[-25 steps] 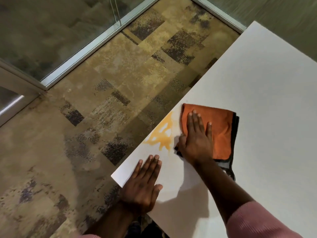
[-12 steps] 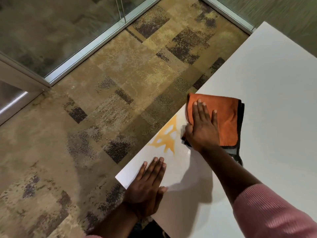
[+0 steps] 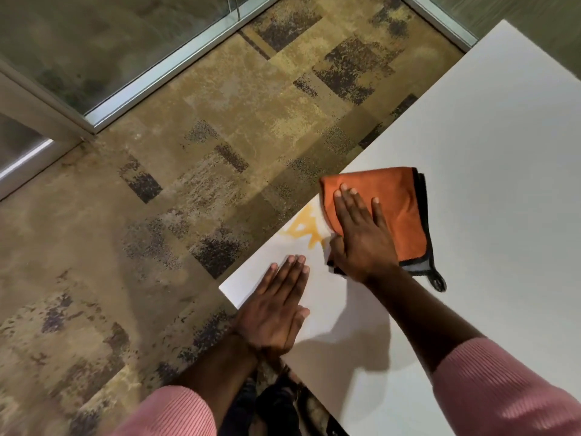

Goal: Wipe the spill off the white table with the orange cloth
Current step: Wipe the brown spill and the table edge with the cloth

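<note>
A folded orange cloth (image 3: 399, 209) with a black hem and a hanging loop lies on the white table (image 3: 490, 158) near its left edge. My right hand (image 3: 361, 237) presses flat on the cloth's near left part, fingers spread forward. A yellow-orange spill (image 3: 303, 229) sits on the table edge just left of the cloth, its right side under the cloth. My left hand (image 3: 276, 306) rests flat, palm down, on the table's near corner, a little below the spill and holding nothing.
The table's corner (image 3: 221, 287) and left edge drop off to patterned brown carpet (image 3: 188, 190). A glass partition with a metal frame (image 3: 163, 70) runs along the far left. My shoes (image 3: 273, 401) show below the table edge.
My right hand has slid the cloth forward along the table's left edge, and the cloth now overlaps the spill's right side. My left hand stays flat on the corner.
</note>
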`<action>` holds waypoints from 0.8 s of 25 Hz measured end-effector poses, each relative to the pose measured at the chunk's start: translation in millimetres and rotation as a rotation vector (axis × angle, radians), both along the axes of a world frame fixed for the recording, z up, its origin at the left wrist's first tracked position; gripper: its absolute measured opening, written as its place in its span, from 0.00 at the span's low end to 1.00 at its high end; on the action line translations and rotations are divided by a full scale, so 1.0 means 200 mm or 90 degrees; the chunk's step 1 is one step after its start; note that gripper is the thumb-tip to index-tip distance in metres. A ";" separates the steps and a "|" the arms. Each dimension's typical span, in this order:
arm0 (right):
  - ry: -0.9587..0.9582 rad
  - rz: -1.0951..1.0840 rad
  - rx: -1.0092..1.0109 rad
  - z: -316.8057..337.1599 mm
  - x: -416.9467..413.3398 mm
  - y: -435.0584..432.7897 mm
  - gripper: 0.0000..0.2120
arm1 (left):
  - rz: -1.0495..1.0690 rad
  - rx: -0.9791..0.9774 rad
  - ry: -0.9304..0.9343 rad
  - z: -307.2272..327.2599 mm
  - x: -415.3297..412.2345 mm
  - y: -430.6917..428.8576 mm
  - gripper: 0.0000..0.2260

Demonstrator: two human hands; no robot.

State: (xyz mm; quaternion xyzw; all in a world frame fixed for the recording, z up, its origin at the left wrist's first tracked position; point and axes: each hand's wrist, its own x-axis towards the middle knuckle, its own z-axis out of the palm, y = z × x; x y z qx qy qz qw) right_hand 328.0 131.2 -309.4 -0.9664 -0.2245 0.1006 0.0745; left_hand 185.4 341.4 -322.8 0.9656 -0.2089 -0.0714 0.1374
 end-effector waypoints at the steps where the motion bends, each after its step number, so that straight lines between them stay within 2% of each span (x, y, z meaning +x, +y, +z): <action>1: 0.017 -0.035 -0.003 0.00 0.02 0.05 0.37 | 0.003 -0.005 0.001 -0.01 -0.01 0.00 0.32; 3: 0.030 -0.030 0.003 0.00 -0.03 0.16 0.38 | 0.008 -0.035 -0.004 -0.01 -0.03 0.01 0.31; 5: 0.016 0.036 0.033 0.00 -0.18 0.26 0.38 | 0.054 -0.101 -0.026 0.00 -0.04 0.01 0.30; 9: 0.030 0.110 0.050 -0.02 -0.51 0.37 0.35 | 0.346 -0.294 -0.030 0.08 -0.05 0.04 0.28; 12: 0.085 0.163 0.091 0.04 -0.68 0.38 0.37 | 0.354 -0.322 -0.085 0.16 -0.10 0.02 0.26; 14: 0.043 0.126 0.152 0.10 -0.71 0.25 0.33 | 0.329 -0.359 -0.114 0.20 -0.11 -0.02 0.24; 15: -0.003 0.062 0.167 0.12 -0.70 0.14 0.31 | 0.312 -0.354 -0.121 0.20 -0.10 -0.04 0.24; 17: -0.071 -0.109 0.159 0.13 -0.64 -0.11 0.31 | 0.266 -0.268 -0.101 0.19 -0.09 -0.12 0.24; 18: -0.076 -0.169 0.144 0.12 -0.61 -0.24 0.31 | 0.244 -0.202 -0.060 0.18 -0.08 -0.17 0.25; 20: -0.042 -0.203 0.112 0.08 -0.58 -0.43 0.32 | 0.235 -0.076 0.043 0.15 -0.07 -0.26 0.31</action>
